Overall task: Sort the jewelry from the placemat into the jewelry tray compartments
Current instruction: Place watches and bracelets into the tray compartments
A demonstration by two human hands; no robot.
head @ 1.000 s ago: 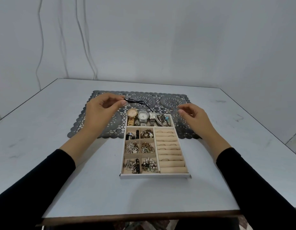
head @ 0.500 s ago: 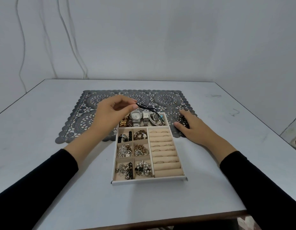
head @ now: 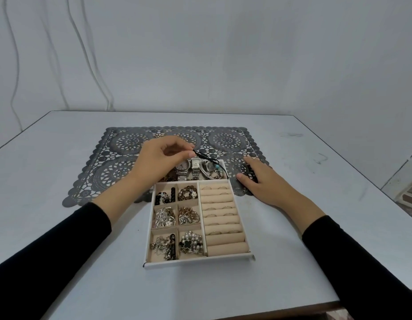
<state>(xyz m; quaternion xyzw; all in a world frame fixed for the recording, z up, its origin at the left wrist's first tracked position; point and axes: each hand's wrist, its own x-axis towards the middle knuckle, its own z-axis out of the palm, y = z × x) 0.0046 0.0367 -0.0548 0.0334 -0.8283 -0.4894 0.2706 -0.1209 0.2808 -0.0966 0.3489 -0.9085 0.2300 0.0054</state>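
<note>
Nearest the camera, two black sleeves (head: 62, 245) were seen reaching forward over a pale table (head: 62, 285). Between them a white jewelry tray (head: 198, 261) was laid. Its six small left compartments were filled with mixed pieces, among them a pearl brooch with a black clover (head: 190, 244), and its right side was taken up by beige ring rolls (head: 223, 224) in which several rings were seated. In the far compartment, watches (head: 189, 168) were laid side by side. Above that compartment a thin black cord bracelet (head: 206, 157) was pinched between thumb and fingertips of the left hand (head: 161, 160). The right hand (head: 261, 181) was laid flat, fingers spread, on the grey lace placemat (head: 122, 158) just beside the tray's far right corner.
</note>
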